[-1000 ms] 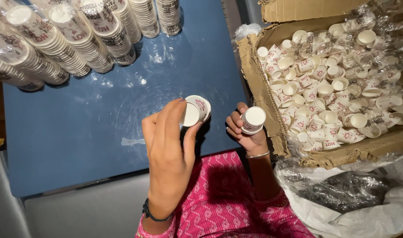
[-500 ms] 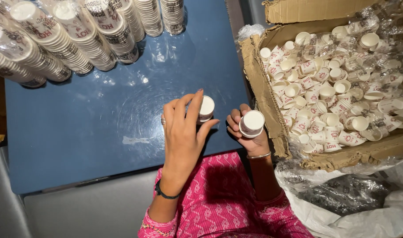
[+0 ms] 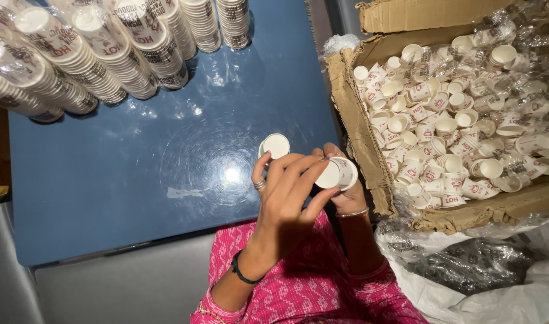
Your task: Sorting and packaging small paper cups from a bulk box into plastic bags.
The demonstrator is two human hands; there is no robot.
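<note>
The left hand [image 3: 289, 189] pinches one small paper cup [image 3: 275, 146] above the blue surface [image 3: 136, 174]; the right hand [image 3: 340, 192] grips another cup [image 3: 337, 174] beside the cardboard box [image 3: 361, 138]. A loose fingertip pinch could drop either, or crush a thin rim.

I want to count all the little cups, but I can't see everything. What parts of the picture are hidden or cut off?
1. Cardboard box, head view: the right edge cuts it off, and cups underneath are buried by those on top.
2. Cup stacks: their far ends run past the top edge.
3. Right hand: mostly covered by the left hand and the cup they hold.
4. Dark bag: crinkled plastic hides its contents.
</note>
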